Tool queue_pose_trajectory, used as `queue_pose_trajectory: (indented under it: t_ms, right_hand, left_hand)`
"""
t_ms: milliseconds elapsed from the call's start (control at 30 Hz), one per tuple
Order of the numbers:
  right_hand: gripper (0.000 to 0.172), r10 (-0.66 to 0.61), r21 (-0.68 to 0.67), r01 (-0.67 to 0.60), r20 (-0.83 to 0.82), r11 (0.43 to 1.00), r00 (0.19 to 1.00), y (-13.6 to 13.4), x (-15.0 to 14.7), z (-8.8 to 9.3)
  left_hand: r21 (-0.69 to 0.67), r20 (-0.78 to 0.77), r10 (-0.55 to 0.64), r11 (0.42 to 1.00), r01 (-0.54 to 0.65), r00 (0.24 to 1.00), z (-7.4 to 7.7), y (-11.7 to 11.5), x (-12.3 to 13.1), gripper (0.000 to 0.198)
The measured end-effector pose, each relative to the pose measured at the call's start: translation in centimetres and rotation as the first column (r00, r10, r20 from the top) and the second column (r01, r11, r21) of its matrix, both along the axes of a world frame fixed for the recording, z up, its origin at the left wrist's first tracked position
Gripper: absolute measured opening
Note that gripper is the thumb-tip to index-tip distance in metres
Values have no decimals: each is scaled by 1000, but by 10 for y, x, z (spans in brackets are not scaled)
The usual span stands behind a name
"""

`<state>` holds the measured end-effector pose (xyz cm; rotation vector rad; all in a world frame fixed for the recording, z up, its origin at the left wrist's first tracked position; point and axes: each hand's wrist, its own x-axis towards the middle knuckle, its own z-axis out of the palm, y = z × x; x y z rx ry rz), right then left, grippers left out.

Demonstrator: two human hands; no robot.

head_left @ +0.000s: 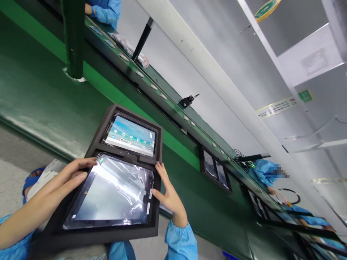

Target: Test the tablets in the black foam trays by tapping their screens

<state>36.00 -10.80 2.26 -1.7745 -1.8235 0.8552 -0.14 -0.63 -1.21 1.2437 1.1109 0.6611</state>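
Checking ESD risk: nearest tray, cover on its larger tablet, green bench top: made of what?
Tray: probably foam; matte black, thick soft-looking edges. Cover: likely clear plastic film; glossy, wrinkled, glinting. Bench top: perhaps rubber or vinyl; smooth, dull sheen.

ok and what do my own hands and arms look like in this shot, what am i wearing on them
Your left hand and right hand are both ungloved, with no rings showing. Both arms have light blue sleeves: the right sleeve is loose and wrinkled, gathered at the wrist, while the left sleeve leaves much of the forearm bare.
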Motion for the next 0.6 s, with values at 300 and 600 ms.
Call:
queue_pose_trajectory:
  t_ms: [300, 600]
  right_hand:
    - [70, -137, 120, 147, -91, 982, 986, -12, -5, -14]
    - [36, -72, 197, 60, 54, 979, 996, 34, -29, 1]
  left_hand:
    - [11, -37, -44, 999, 44, 998, -5, 2, 2, 53]
    - [28, -47, -123, 992, 124, 991, -7, 7, 7, 56]
